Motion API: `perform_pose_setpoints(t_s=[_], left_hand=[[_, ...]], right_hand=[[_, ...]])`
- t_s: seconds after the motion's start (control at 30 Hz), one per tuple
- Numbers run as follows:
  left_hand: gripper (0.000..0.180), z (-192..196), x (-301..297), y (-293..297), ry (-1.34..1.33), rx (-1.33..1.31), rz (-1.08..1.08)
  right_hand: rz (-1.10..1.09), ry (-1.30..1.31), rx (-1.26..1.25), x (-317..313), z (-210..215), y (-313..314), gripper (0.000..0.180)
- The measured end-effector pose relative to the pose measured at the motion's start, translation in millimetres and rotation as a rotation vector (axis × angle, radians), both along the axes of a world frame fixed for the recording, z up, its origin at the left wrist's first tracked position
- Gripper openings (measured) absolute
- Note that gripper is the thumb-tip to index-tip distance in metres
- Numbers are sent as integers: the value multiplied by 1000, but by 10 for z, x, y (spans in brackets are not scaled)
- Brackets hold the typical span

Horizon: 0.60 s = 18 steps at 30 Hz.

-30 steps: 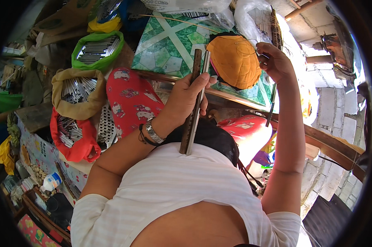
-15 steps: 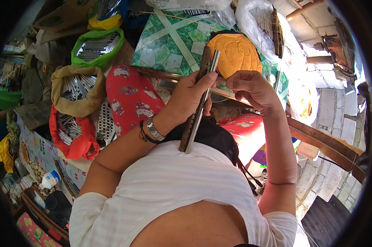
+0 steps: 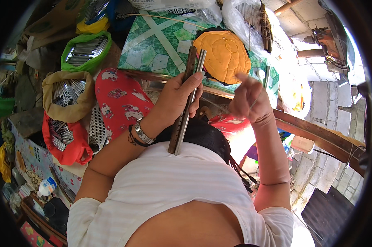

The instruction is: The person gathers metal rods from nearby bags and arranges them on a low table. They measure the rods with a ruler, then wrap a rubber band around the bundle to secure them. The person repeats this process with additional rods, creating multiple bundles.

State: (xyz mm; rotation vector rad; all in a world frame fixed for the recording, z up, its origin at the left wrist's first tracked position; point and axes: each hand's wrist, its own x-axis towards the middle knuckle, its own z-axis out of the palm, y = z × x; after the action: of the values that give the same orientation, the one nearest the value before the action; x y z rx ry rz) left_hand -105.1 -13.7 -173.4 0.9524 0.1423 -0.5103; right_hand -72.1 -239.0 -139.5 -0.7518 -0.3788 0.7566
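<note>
Holds a dark perforated tube [image 3: 176,131] and shiny metal tube [image 3: 185,121] side by side in the left hand [image 3: 176,95], lengthwise toward just past twelve, apart from the right hand [image 3: 252,100] at three o'clock, too blurred to tell its grip.

Centre frame, left hand [image 3: 181,94] grips metal tube [image 3: 186,119] and brown holed bar [image 3: 176,128]; right of centre, the right hand [image 3: 252,98], blurred, sits below an orange cloth pad [image 3: 223,55].
</note>
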Motion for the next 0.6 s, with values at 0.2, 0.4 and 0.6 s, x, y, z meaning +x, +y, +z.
perform_pose_setpoints(t_s=[0.2, 0.4, 0.6], left_hand=[[36, 37, -4, -21, -61, 32, -39], [37, 49, -42, -98, -198, 32, -128], [39, 28, -23, -71, -179, 250, -80]], right_hand=[[48, 88, -1063, 133, 216, -3, 62], [348, 99, -1042, 40, 115, 101, 40], [306, 90, -970, -63, -12, 94, 39]])
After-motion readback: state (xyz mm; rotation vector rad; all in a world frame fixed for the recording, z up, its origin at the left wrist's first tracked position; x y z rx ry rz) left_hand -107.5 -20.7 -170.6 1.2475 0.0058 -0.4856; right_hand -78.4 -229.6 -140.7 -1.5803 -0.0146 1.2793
